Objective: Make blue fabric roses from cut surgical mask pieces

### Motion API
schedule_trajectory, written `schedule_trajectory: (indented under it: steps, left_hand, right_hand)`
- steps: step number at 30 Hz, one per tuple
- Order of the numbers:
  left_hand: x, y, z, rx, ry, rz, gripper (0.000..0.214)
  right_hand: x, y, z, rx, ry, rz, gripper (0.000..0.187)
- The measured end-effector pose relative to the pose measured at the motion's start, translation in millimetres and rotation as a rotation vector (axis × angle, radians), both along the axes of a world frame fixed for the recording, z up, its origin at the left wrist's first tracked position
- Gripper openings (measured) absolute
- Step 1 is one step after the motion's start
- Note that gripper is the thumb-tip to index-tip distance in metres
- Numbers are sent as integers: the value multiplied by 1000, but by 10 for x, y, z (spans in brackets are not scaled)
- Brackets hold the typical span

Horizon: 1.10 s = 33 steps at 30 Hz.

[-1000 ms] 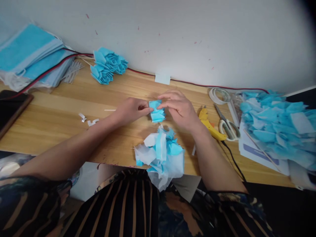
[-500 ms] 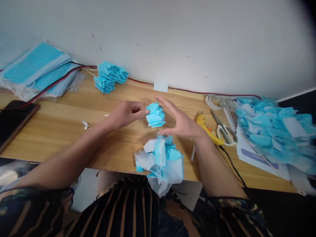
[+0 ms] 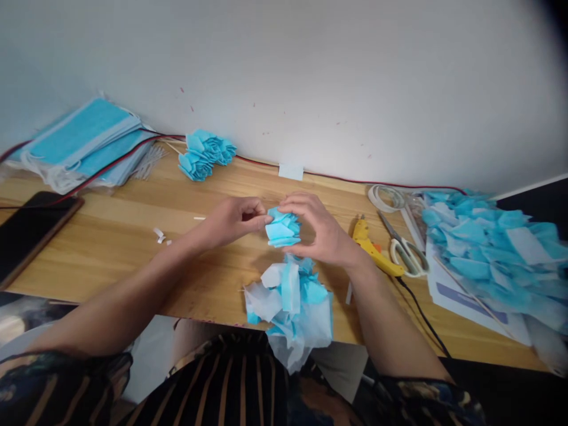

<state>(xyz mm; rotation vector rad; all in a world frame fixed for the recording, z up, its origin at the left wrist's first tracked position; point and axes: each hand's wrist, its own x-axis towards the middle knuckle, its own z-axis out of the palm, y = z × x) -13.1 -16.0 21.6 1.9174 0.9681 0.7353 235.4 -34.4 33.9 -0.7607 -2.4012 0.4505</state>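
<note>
My left hand [image 3: 233, 220] pinches the left side of a small blue fabric flower [image 3: 282, 228] held just above the wooden table [image 3: 110, 236]. My right hand [image 3: 317, 231] curls round the flower's right side, fingertips pressed on its top. Right below the flower, at the table's near edge, lies a heap of blue and white fabric scraps [image 3: 290, 299].
A yellow glue gun [image 3: 371, 247] with a black cord and scissors [image 3: 402, 245] lie right of my right hand. A large pile of blue pieces [image 3: 492, 248] fills the right end. Finished blue flowers [image 3: 205, 154], a stack of masks [image 3: 84, 145] and a dark phone [image 3: 31, 228] sit at left.
My right hand, opened away from the flower half a second ago, has closed back onto it. The view has tilted so everything sits lower in frame.
</note>
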Motion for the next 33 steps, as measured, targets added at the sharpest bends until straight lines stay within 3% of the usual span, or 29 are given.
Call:
schedule_trajectory:
  steps: [11,16,23,29,33]
  left_hand:
    - [7,-44,-10,78,-75,60,32]
    - [-2,-63,-27,270,-89,46,48]
    - [29,-57,-59,520,-5,-4,37]
    - [43,-65,-77,508,7,51,33]
    - [42,-69,-74,500,20,81,33]
  right_hand:
    - [-15,23,-90,-23,60,-107,50]
    - [-12,30,-107,-55,90,-179,48]
    - [-13,35,-140,-60,108,-182,49]
    - [-14,33,-136,-59,110,-162,68]
    - [-11,26,-101,-47,102,-161,69]
